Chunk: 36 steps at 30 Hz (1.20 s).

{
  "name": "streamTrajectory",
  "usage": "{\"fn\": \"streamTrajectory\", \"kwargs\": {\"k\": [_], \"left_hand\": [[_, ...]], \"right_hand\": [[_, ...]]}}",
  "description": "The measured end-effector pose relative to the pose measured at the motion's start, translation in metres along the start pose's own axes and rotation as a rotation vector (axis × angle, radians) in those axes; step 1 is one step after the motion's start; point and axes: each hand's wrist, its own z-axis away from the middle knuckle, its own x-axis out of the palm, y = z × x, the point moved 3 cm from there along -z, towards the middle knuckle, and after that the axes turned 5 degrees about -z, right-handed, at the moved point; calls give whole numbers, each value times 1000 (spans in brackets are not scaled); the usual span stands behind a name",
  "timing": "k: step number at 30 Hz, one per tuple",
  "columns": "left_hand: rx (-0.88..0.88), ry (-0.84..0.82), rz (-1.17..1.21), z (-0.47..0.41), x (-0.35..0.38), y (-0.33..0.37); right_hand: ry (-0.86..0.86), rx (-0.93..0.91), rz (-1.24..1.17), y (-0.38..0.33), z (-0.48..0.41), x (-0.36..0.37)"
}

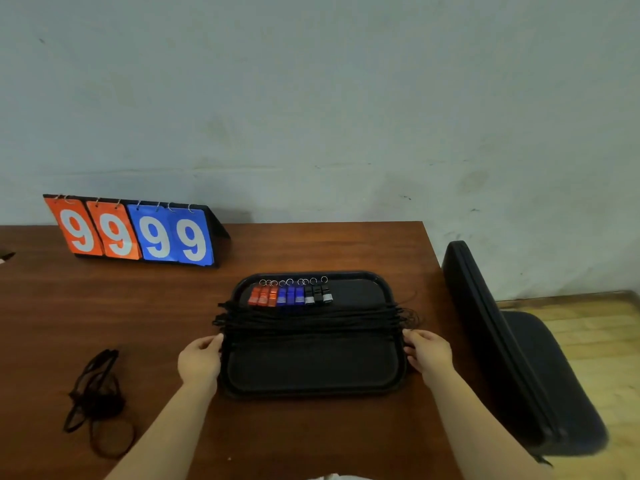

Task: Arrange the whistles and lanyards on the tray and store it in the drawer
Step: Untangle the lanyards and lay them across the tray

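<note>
A black tray lies on the brown table. Along its far edge sits a row of whistles: three orange, three blue, three black, each with a metal ring. Black lanyards stretch side by side across the tray's middle, their ends hanging over both rims. My left hand grips the tray's left rim, fingers curled at the edge. My right hand grips the right rim the same way. No drawer is in view.
A flip scoreboard showing 9999 stands at the back left. A black mesh bag with cord lies at the front left. A dark chair stands right of the table's edge, over wooden floor.
</note>
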Motion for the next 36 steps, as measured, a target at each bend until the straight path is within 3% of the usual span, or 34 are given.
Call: {"fn": "streamTrajectory", "kwargs": {"k": [12, 18, 27, 36], "left_hand": [[-67, -32, 12, -10, 2, 5], [-97, -38, 96, -3, -3, 4], [-31, -16, 116, 16, -22, -9], [30, -28, 26, 17, -69, -36]], "right_hand": [[22, -1, 70, -1, -11, 4], [68, -41, -50, 3, 2, 0], [176, -237, -32, -6, 42, 11], [-151, -413, 295, 6, 74, 89]]}}
